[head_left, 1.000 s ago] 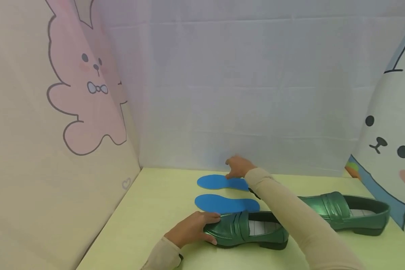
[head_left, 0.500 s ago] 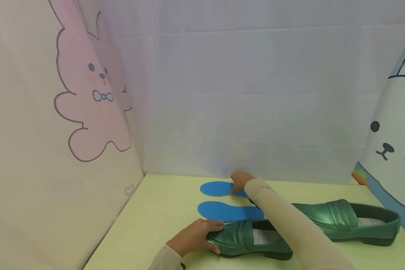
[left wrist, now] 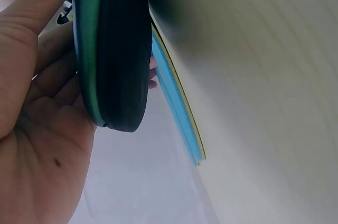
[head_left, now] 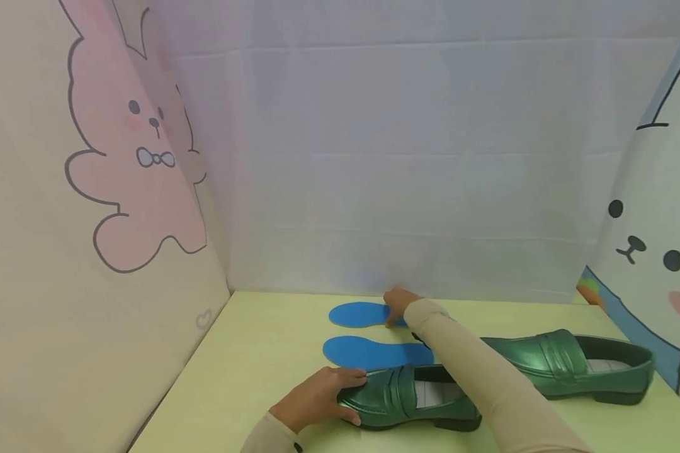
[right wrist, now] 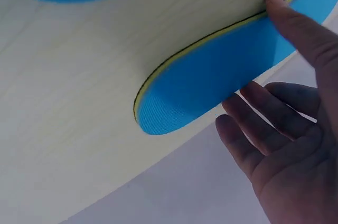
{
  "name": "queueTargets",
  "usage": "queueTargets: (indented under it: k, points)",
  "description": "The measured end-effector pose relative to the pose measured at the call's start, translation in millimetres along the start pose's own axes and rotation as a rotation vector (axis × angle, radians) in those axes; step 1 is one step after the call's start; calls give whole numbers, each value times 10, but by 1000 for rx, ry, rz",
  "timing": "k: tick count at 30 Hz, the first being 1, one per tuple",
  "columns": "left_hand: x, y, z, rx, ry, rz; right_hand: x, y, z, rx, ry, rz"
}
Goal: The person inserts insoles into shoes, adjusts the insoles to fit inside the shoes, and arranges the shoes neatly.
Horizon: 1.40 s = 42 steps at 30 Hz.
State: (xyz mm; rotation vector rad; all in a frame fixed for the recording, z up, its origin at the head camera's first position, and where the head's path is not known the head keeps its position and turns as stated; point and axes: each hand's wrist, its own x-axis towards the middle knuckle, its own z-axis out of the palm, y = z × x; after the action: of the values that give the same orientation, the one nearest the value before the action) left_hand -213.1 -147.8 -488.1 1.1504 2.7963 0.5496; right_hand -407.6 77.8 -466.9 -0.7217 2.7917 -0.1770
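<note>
While the pale yellow table (head_left: pixel 249 358) filled the lower view, the farther green loafer (head_left: pixel 561 362) lay at the right and the nearer green loafer (head_left: pixel 379 397) in front, its toe gripped by the left hand (head_left: pixel 316 393).
Just beyond that toe lay the near blue insole (head_left: pixel 368 352), then the far blue insole (head_left: pixel 356 314), its long axis running left to right, extending left from beneath the right hand (head_left: pixel 399 304), the closer one; thumb and fingertips gripped its opposite long edges. No brand, label or writing could be read.

Pink rabbit (head_left: pixel 138 176) on pale cloth (head_left: pixel 22 302)
</note>
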Motion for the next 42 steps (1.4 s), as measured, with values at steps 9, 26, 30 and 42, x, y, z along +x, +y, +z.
queueTargets:
  k: [9, 26, 30, 42]
  points:
    - [-12, 0, 9, -25, -23, -4, 163, 39, 157, -98, 20, -44]
    - [15, -2, -31, -1, -11, 8, 52, 64, 8, 22, 72, -66]
    - [2, -3, -51, 4, -21, 0, -9, 73, -51, 30, 96, -97]
    - [4, -5, -57, -3, -20, 14, -168, 242, -237, 6, 137, -176]
